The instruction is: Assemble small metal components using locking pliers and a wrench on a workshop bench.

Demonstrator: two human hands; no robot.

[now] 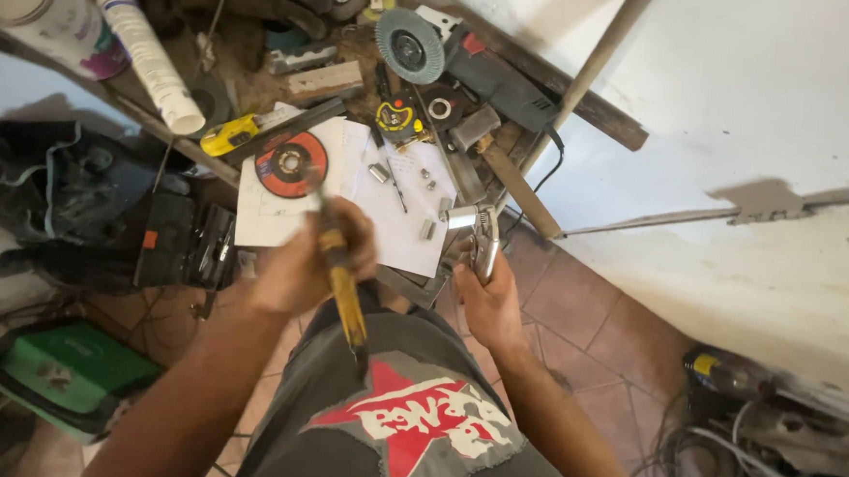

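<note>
Left hand [299,261] clenched around a yellow-handled tool [343,281], shaft slanting from near the cutting disc down toward the dark shirt [405,431]; kind of tool blurred, cannot tell. Held just above the near edge of the counter [259,75], over a white sheet of paper [388,203]. On that sheet, at its left, a red and black cutting disc [292,165]; farther right, several small metal pieces [427,231]. Right hand [491,302] grasping silver locking pliers [483,244], nose gripping a short metal cylinder [461,216] just beside the sheet's right edge. Far on the counter: a white tube [153,60] at left, a yellow tape measure [398,121] mid, an angle grinder [472,67] with a flap disc at right. Down left on the floor, a green case [74,370].
</note>
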